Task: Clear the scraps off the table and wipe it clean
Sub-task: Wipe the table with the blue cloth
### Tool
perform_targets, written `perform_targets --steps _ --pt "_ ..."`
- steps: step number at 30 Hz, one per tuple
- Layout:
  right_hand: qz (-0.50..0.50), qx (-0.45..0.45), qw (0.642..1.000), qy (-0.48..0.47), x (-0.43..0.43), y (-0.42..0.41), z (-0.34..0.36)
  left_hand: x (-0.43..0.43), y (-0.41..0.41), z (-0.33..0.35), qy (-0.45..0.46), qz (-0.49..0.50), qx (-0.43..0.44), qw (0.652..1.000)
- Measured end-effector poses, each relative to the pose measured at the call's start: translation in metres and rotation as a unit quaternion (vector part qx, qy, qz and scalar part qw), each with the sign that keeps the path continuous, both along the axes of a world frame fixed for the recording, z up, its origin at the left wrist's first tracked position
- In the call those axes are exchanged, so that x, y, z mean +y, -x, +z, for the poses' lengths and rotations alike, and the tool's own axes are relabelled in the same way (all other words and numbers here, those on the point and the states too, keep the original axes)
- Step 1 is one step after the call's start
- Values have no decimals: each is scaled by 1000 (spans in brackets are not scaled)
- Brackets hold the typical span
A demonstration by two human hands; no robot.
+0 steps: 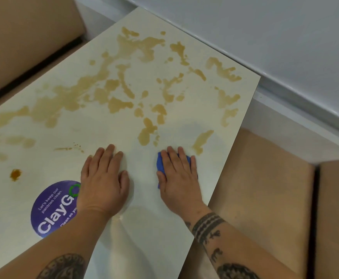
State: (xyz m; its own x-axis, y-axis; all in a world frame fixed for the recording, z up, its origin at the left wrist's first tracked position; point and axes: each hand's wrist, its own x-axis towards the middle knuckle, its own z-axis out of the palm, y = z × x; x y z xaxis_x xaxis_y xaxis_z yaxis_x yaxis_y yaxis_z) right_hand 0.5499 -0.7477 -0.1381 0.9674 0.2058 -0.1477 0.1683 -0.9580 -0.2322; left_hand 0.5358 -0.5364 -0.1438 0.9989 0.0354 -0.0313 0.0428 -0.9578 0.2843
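A cream table top (pixel 96 137) fills the head view, smeared with tan liquid stains (pixel 116 91) across its far half. A darker orange blob (pixel 15 174) sits near the left. My right hand (pixel 177 178) lies flat with straight fingers on a blue cloth (pixel 161 160), pressing it to the table near the right edge; most of the cloth is hidden under the hand. My left hand (pixel 104 182) rests flat and empty on the table beside it, partly covering a round purple sticker (pixel 54 208).
Tan padded bench seats (pixel 265 198) run along the table's right side and another (pixel 23 37) at the far left. A grey-white wall ledge (pixel 285 57) borders the far right. Small brown crumbs (pixel 76 146) lie left of my left hand.
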Motion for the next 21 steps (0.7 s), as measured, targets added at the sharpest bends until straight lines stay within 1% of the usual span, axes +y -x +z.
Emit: perform_targets --steps 2,4,5,6,8,9,10,12,14,16,19,20,21 --pt "-64 -15 998 8 7 -30 -3 0 -1 0 1 3 -3 1000" --pt "-112 -5 994 0 22 -48 -1 -1 -1 -1 -2 3 -3 1000" --pt "-101 -5 995 -2 26 -43 0 -1 0 -2 -2 3 -1 1000" --pt "-56 -13 998 -7 26 -30 1 -2 0 -2 -2 6 -2 1000" --pt "68 -9 997 -16 10 5 8 -1 0 -2 -1 10 -5 1000" --pt "99 3 995 -21 -7 17 8 -1 0 -2 1 11 -5 1000" --pt "95 11 995 -18 -26 20 8 -1 0 -2 2 11 -6 1000" --pt "-1 4 1000 17 -62 1 5 -2 0 -2 1 9 -9 1000" --pt "-102 -1 994 46 -82 -33 2 -3 -1 -1 -2 11 -9 1000" --pt "-152 -4 988 38 -85 -68 0 -3 -1 -1 -8 10 -7 1000" --pt "-185 -11 983 17 -67 -100 -3 -4 -1 -1 -16 12 -1 1000" --pt "-173 -14 985 12 -61 -97 -3 -4 -1 -1 -17 10 0 1000" --pt "-138 -18 990 11 -56 -88 -2 -4 0 -2 -18 10 1 1000"
